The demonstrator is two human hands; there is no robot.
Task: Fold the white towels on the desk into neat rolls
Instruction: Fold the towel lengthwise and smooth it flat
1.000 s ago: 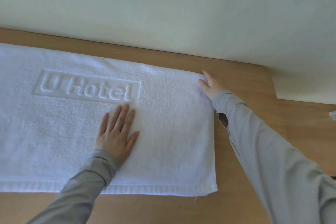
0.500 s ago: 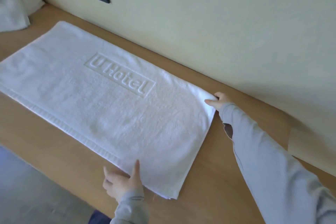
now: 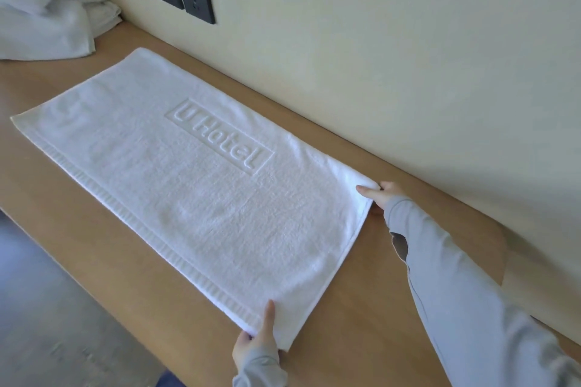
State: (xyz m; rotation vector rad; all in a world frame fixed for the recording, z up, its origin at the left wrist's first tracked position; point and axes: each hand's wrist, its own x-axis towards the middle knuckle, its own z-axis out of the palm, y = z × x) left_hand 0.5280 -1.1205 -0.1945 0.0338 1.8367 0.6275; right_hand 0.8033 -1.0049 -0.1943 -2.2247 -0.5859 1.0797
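On the wooden desk [image 3: 94, 245], white towel [image 3: 188, 198] spread flat along the wall, left hand [image 3: 256, 344] pinching its near right corner, thumb on top, right hand [image 3: 382, 196] pinching its far right corner; crumpled towels [image 3: 41, 9] far left.

The head camera looks down, close, across the desk [image 3: 377, 308] toward the wall [image 3: 393, 41].

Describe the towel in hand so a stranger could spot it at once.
On the long wooden desk along the cream wall, one white towel lies spread flat. The left hand and right hand pinch its right-end corners. Unlike the crumpled white heap at the far left, it is smooth and embossed "U Hotel".
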